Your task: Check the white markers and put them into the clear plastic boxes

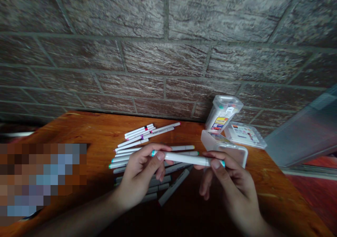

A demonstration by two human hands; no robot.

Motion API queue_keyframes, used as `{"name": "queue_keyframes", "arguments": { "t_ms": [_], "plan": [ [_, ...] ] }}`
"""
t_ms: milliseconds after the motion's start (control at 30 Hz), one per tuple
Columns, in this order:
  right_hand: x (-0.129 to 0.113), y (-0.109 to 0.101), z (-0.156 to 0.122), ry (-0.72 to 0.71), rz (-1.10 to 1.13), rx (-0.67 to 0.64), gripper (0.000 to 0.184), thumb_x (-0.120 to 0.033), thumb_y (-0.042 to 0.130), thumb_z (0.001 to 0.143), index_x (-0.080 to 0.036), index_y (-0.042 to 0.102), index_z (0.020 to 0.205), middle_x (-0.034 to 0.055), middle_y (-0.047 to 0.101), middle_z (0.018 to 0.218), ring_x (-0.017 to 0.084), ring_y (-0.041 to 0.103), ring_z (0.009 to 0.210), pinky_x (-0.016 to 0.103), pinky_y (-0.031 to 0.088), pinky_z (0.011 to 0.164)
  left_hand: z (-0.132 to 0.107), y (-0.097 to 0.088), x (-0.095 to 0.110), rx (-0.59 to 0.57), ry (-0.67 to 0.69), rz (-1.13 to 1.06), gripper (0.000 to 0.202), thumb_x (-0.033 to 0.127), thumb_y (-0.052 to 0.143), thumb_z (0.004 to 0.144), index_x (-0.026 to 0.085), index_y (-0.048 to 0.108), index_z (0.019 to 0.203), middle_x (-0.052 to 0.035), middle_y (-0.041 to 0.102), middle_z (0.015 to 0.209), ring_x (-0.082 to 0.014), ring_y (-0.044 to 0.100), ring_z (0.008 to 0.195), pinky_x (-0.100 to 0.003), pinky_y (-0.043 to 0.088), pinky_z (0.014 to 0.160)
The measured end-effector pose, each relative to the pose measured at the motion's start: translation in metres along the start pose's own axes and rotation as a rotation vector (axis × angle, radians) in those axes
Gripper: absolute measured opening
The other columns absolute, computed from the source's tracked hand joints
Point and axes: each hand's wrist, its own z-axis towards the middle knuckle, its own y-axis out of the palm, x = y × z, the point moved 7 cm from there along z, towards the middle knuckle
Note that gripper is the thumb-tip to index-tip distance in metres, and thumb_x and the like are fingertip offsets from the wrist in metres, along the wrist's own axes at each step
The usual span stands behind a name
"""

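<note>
I hold a white marker (184, 158) with teal ends level between both hands. My left hand (143, 173) pinches its left end with thumb and fingers. My right hand (229, 180) pinches the right end the same way. Beneath and behind the hands several more markers (147, 133) lie loose on the wooden table (92, 131), white ones farther back and grey ones (172, 188) nearer me.
A clear plastic marker case (223, 114) stands at the back by the brick wall, with its flat lid (244, 134) beside it. An open pale box (223, 147) lies just behind my right hand. A translucent bin (305, 131) sits off to the right.
</note>
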Motion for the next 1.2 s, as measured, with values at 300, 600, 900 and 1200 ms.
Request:
{"name": "queue_keyframes", "arguments": {
  "t_ms": [300,600,900,1200],
  "plan": [
    [0.0049,-0.0018,-0.0007,0.048,0.089,-0.008,0.029,-0.046,0.071,0.099,-0.019,0.074,0.11,0.0079,0.082,0.079,0.017,0.07,0.042,0.025,0.058,0.039,0.0016,0.0004,0.0005,0.007,0.001,-0.078,0.035,0.046,0.071,0.097,0.013,0.075,0.109,-0.004,0.073,0.072,-0.0105,0.056,0.05,-0.024,0.051,0.051],
    [0.0041,-0.0014,-0.0006,0.065,0.087,0.011,0.032,-0.048,0.072,0.097,-0.018,0.074,0.11,0.0108,0.083,0.083,0.018,0.069,0.042,0.027,0.057,0.038,-0.0005,-0.0025,-0.0025,0.011,-0.015,-0.091,0.037,0.046,0.068,0.099,0.012,0.075,0.114,-0.0077,0.076,0.081,-0.0115,0.057,0.052,-0.026,0.051,0.052],
    [0.0053,-0.002,-0.0018,0.056,0.132,-0.001,0.029,-0.045,0.069,0.1,-0.019,0.076,0.112,0.0106,0.084,0.086,0.017,0.07,0.043,0.026,0.058,0.04,0.0001,-0.0016,-0.0026,-0.002,-0.01,-0.149,0.036,0.043,0.066,0.1,0.012,0.077,0.114,-0.01,0.077,0.083,-0.0123,0.058,0.054,-0.027,0.052,0.053],
    [0.0041,-0.001,-0.0019,0.061,0.155,-0.013,0.028,-0.044,0.069,0.101,-0.019,0.076,0.111,0.0095,0.084,0.085,0.016,0.071,0.044,0.024,0.059,0.041,0.0,-0.0002,-0.0012,-0.01,-0.012,-0.189,0.034,0.041,0.066,0.101,0.013,0.079,0.113,-0.0106,0.078,0.083,-0.012,0.057,0.055,-0.026,0.052,0.053]
  ]
}}
